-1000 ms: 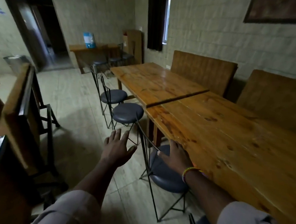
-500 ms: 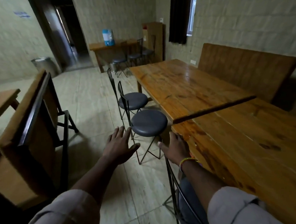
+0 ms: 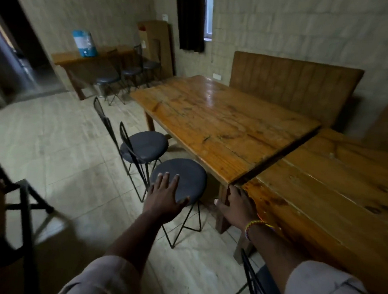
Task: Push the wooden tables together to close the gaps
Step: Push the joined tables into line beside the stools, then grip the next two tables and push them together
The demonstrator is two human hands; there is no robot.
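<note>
Room: tiled floor (image 3: 60, 153), tiled walls, wooden benches along the right wall, dim light.
Far tabletop (image 3: 216, 123): runs from mid-scene toward the far wall, near end meets the other table.
Near tabletop (image 3: 334, 199): on the right, closest to me.
Gap (image 3: 278, 158): dark slit between the two tabletops, wider at the far right end, nearly shut at the near left corner.
Right hand (image 3: 238, 207): mine, flat and spread, fingers laid over the near tabletop's left corner edge right by the gap; resting, not gripping.
Left hand (image 3: 165, 196): mine, open, fingers spread, holding nothing, above the near stool; can't tell if it touches the seat.
Near stool (image 3: 179, 178): just beside the far tabletop's leg, second stool (image 3: 143, 146) further along.
Step, my read: getting set to shove the tables together.
How to do it well: plant both hands on one table's edge, push square toward the wide end of the gap, low and steady so the legs slide instead of tipping.
Risk: fingers at the seam could get pinched; stool may block my footing.
</note>
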